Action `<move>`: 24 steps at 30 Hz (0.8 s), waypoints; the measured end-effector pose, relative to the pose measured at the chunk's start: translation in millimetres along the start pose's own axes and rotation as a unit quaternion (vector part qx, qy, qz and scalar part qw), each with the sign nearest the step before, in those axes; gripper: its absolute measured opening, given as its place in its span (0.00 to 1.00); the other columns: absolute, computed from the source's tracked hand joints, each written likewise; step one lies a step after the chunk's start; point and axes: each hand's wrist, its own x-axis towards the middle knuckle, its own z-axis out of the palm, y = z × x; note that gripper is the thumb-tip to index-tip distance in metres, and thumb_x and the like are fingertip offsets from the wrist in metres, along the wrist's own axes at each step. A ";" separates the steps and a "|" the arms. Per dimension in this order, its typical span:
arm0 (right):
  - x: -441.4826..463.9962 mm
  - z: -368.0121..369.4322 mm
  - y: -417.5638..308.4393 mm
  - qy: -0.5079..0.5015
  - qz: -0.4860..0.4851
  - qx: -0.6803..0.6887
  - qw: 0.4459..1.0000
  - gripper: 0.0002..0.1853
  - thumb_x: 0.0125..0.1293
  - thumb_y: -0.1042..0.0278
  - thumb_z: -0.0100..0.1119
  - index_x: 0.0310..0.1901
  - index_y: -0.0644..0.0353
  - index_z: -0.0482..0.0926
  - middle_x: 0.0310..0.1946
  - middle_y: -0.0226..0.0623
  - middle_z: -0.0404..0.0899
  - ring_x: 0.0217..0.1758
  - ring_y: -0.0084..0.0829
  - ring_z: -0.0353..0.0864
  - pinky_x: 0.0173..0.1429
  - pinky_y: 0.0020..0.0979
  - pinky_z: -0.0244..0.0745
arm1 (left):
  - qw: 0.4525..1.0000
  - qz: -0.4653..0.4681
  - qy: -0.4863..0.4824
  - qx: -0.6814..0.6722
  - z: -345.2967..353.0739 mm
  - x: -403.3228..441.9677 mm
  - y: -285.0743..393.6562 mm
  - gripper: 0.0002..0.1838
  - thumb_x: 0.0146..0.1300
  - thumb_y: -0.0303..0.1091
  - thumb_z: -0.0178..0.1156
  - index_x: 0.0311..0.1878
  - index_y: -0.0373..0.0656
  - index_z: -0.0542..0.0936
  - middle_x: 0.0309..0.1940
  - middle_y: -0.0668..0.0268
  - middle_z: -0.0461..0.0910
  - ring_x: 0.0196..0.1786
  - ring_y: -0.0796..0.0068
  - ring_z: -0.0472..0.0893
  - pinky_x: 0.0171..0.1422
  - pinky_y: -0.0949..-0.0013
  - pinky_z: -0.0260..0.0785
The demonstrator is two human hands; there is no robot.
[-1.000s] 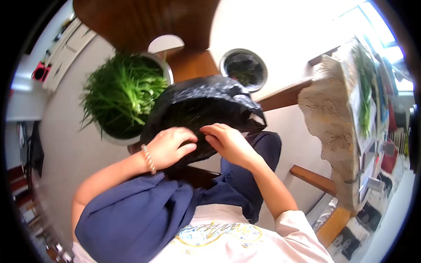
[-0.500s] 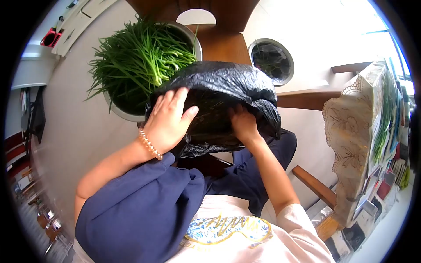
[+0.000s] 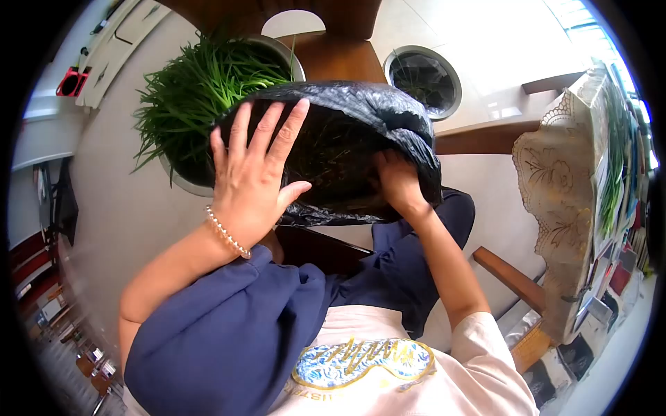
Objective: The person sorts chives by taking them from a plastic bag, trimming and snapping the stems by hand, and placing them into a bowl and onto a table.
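Observation:
A black plastic bag (image 3: 333,93) lies open in front of me, above my knees, with its mouth facing me. Its dark inside holds bits of yellowish-green plant matter (image 3: 329,163). Spread wide, my left hand (image 3: 253,163) is at the bag's left rim, its thumb pointing right across the opening; a beaded bracelet circles the wrist. My right hand (image 3: 399,180) reaches into the bag's right side, and its fingertips are lost in shadow. Behind the bag on the left, a large basin (image 3: 298,66) is heaped with long green garlic chives (image 3: 208,83).
A wooden chair (image 3: 340,59) stands beyond the bag. Right of it, a round bin (image 3: 454,97) with a dark liner sits on the floor. At far right is a table with a lace-edged cloth (image 3: 555,166), bearing more green stalks (image 3: 612,187).
My left hand has lifted off to spread its fingers and turned more upright at the bag's rim. My right hand stays inside the bag. The whole view has shifted slightly.

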 end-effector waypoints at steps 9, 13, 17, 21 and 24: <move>-10.9 -29.4 -9.0 -0.032 -0.039 0.099 0.994 0.24 0.40 0.63 0.67 0.40 0.61 0.70 0.38 0.42 0.70 0.47 0.43 0.67 0.54 0.39 0.63 | 0.976 0.179 -0.127 -0.008 1.6 -8.0 1.1 0.38 0.34 0.51 0.67 0.54 0.47 0.73 0.58 0.68 0.66 0.70 0.64 0.49 0.69 0.41 0.30; -21.5 -20.0 -17.5 -0.080 -0.151 0.081 0.982 0.20 0.44 0.64 0.63 0.40 0.60 0.71 0.39 0.39 0.71 0.51 0.41 0.65 0.61 0.40 0.57 | 0.963 0.247 -0.035 0.100 47.5 -15.5 -12.9 0.16 0.39 0.31 0.55 0.36 0.38 0.79 0.18 0.65 0.73 0.48 0.65 0.73 0.70 0.50 0.43; -16.3 -2.1 -0.7 -0.072 -0.141 -0.053 0.986 0.10 0.51 0.68 0.53 0.37 0.59 0.75 0.38 0.38 0.73 0.51 0.40 0.67 0.60 0.40 0.59 | 0.974 0.200 -0.005 0.109 35.3 -4.0 -29.6 0.04 0.41 0.27 0.52 0.22 0.40 0.75 0.15 0.65 0.70 0.33 0.69 0.73 0.67 0.53 0.51; 7.6 -46.3 2.5 -0.009 -0.019 0.004 1.000 0.07 0.54 0.69 0.54 0.33 0.61 0.77 0.35 0.41 0.75 0.46 0.41 0.71 0.54 0.37 0.64 | 0.970 0.080 0.148 0.175 -53.9 18.6 -21.0 0.09 0.49 0.24 0.53 0.36 0.42 0.75 0.35 0.64 0.76 0.48 0.65 0.73 0.67 0.53 0.45; 16.4 -89.4 -3.9 0.132 0.002 0.129 0.983 0.08 0.55 0.67 0.58 0.30 0.64 0.78 0.31 0.44 0.75 0.40 0.43 0.73 0.45 0.37 0.66 | 0.969 0.064 0.188 0.145 -81.6 10.0 -12.6 0.07 0.53 0.29 0.54 0.36 0.42 0.73 0.39 0.64 0.78 0.51 0.62 0.74 0.66 0.54 0.45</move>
